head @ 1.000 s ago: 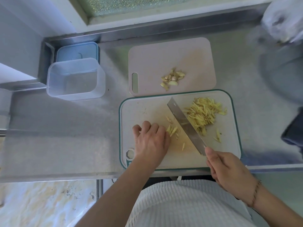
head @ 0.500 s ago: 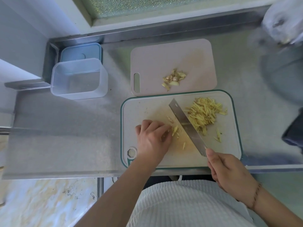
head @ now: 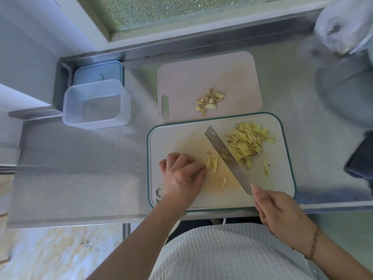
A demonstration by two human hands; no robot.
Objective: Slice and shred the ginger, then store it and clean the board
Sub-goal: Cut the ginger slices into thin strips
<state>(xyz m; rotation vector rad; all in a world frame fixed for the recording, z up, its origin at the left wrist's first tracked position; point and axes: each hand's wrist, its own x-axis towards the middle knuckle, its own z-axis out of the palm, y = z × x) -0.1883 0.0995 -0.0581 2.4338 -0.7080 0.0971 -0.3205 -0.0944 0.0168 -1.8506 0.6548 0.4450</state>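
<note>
Head view shows my green-edged board (head: 177, 136) sitting right at the front edge of the metal counter (head: 80, 168). My left hand (head: 182, 174) has curled fingers touching a little bunch of ginger strips (head: 213, 164). My right hand (head: 280, 214) is wrapped around the knife (head: 227, 157), which slants between that bunch and the big ginger pile (head: 249, 143). Ginger scraps (head: 210, 101) lie on the pink board (head: 201, 77) behind. A clear box (head: 96, 105) sits far left, with lots of bare counter between. Since a moment ago, my left fingers slid back off the bunch.
</note>
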